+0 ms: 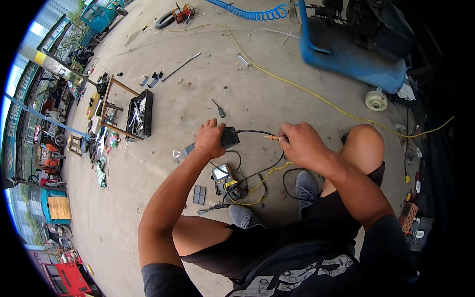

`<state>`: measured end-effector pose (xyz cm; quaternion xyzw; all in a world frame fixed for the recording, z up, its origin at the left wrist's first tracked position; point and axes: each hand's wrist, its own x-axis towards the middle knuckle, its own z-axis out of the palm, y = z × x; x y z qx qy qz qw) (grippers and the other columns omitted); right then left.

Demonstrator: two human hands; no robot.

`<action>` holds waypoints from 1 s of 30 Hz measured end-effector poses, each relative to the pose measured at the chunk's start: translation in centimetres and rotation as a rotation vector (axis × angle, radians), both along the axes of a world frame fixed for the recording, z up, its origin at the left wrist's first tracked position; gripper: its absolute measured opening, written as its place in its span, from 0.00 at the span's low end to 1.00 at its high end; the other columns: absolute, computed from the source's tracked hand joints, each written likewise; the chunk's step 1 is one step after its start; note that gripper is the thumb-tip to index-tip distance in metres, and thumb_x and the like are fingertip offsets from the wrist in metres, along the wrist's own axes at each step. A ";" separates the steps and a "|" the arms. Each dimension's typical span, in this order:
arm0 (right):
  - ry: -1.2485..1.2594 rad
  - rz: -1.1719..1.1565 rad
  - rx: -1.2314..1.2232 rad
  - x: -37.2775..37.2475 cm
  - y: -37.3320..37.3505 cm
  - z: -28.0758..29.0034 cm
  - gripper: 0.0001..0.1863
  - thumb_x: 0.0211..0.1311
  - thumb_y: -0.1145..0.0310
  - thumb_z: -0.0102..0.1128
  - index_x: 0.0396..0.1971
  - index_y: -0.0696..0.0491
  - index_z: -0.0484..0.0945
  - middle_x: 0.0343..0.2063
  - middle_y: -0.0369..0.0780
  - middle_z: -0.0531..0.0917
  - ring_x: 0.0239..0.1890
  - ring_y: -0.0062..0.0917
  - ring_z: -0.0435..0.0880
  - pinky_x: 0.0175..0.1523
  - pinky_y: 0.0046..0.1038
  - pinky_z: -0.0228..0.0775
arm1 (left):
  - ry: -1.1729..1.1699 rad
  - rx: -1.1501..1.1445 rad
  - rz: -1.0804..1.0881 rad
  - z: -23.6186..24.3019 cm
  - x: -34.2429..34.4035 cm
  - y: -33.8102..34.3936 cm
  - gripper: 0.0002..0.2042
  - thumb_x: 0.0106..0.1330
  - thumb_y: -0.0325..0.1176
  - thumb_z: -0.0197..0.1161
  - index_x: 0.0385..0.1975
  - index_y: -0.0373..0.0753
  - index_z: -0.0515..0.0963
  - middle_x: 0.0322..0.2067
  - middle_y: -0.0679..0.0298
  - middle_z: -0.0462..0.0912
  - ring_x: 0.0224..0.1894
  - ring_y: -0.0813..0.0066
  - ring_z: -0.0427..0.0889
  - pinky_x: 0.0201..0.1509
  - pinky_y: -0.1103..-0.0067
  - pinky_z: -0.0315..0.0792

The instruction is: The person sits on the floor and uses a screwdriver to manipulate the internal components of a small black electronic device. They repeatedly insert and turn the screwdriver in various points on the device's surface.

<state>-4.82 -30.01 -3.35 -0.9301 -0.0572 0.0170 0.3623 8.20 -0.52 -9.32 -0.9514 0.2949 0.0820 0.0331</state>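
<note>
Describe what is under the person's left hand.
The left hand covers part of a black, box-shaped object; its end shows, a thin black cable running from it. The covered portion cannot be seen.

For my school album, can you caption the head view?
Left hand grips a black rectangular block; right hand holds a slim orange piece.

The block [230, 137] and its cable [255, 131] were black, the probe [271, 137] orange. The meter [229, 182] was black and yellow with a whitish screen [220, 172]. The shoes [306, 186] were grey; the shirt [269, 266] black, printed pale grey; tank [346, 65] and coil [267, 14] blue; long hose [291, 85] yellow; floor [183, 96] greyish tan.
</note>
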 end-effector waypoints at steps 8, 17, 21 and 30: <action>-0.004 -0.093 0.030 -0.1 -0.9 0.4 0.08 0.67 0.69 0.61 0.35 0.60 0.81 0.28 0.54 0.85 0.35 0.54 0.84 0.44 0.53 0.75 | 0.072 0.232 -0.075 -7.7 1.6 -4.4 0.27 0.45 0.35 0.76 0.50 0.43 0.82 0.52 0.56 0.78 0.60 0.58 0.76 0.60 0.65 0.73; -0.098 -0.196 0.148 0.8 -1.6 0.8 0.06 0.67 0.73 0.62 0.35 0.60 0.80 0.27 0.53 0.85 0.32 0.54 0.84 0.39 0.50 0.74 | 0.048 0.308 -0.149 -13.3 0.8 -6.3 0.25 0.47 0.38 0.76 0.49 0.47 0.82 0.51 0.60 0.78 0.59 0.63 0.76 0.58 0.68 0.70; -0.086 -0.251 0.244 1.0 -1.9 1.4 0.06 0.67 0.73 0.62 0.36 0.62 0.81 0.26 0.52 0.85 0.30 0.52 0.84 0.37 0.47 0.74 | 0.022 0.274 -0.174 -14.9 0.0 -6.7 0.25 0.48 0.37 0.76 0.50 0.47 0.82 0.51 0.60 0.78 0.60 0.62 0.75 0.58 0.66 0.69; -0.026 -0.303 0.418 1.0 -2.6 1.5 0.08 0.67 0.74 0.61 0.38 0.63 0.83 0.25 0.50 0.86 0.27 0.45 0.86 0.35 0.41 0.75 | 0.087 0.130 -0.070 -15.7 -1.2 -6.8 0.34 0.48 0.33 0.76 0.61 0.48 0.77 0.56 0.55 0.77 0.63 0.56 0.74 0.62 0.62 0.69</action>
